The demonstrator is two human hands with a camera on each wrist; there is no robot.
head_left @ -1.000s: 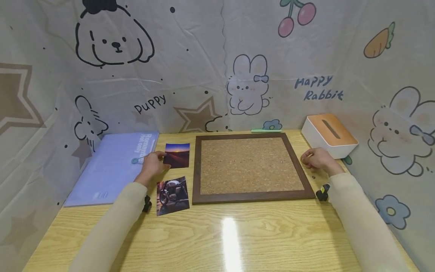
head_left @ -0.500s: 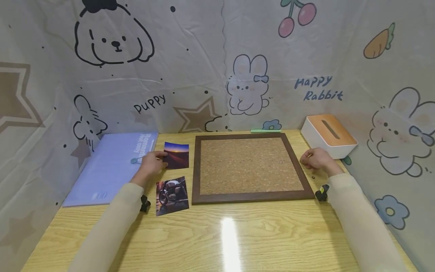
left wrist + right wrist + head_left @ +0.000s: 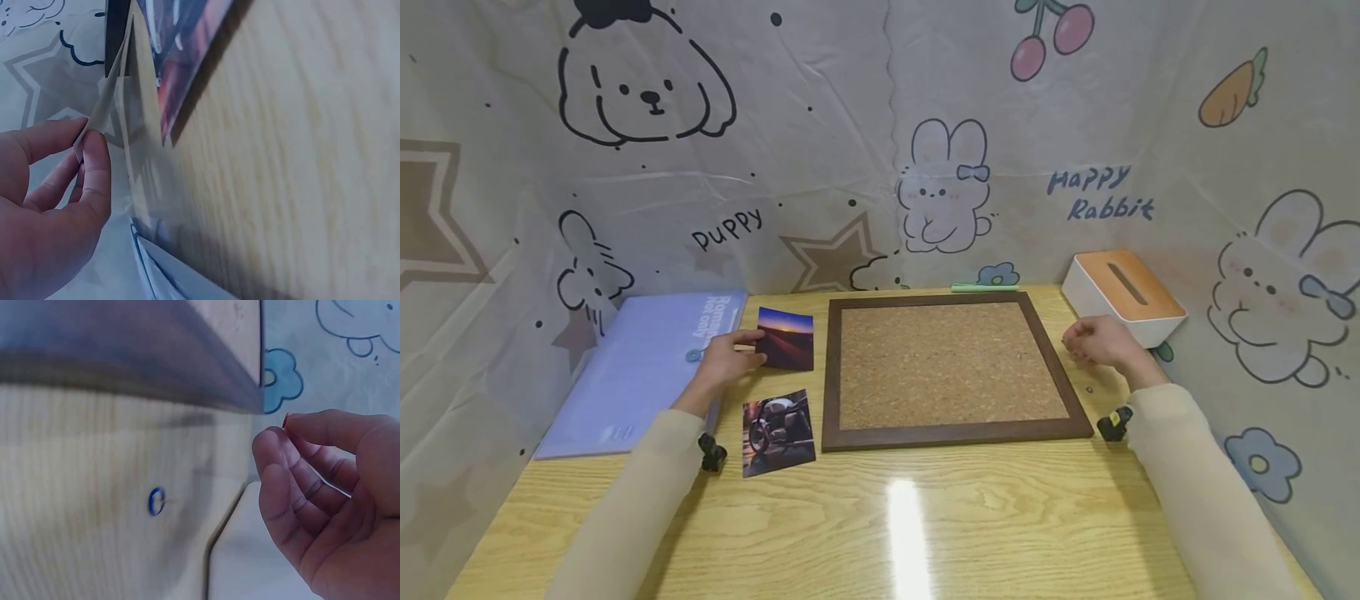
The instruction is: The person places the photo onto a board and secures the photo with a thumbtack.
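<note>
My left hand [image 3: 724, 363] pinches the left edge of a sunset photo [image 3: 788, 340]. In the left wrist view that photo [image 3: 111, 87] shows nearly edge-on, bent between thumb and fingers. Just below it on the table lies a motorcycle photo [image 3: 778, 433]. Right of both photos is a cork board [image 3: 947, 362] with a dark brown wooden frame. Beyond the board's right edge, my right hand [image 3: 1103, 342] pinches a small red thumbtack [image 3: 285, 421], mostly hidden by the fingertips. A blue thumbtack [image 3: 156, 501] lies on the table near that hand, its pin pointing sideways.
A lilac folder [image 3: 640, 375] lies at the left, partly under my left forearm. A white tissue box [image 3: 1123, 292] with an orange top stands at the back right. Behind the board lies a green pen-like stick [image 3: 985, 288]. Printed cloth walls the wooden table [image 3: 1000, 517].
My left hand has drawn slightly left, and the sunset photo's far edge has risen as it tilts up. The right hand has lifted slightly beside the board.
</note>
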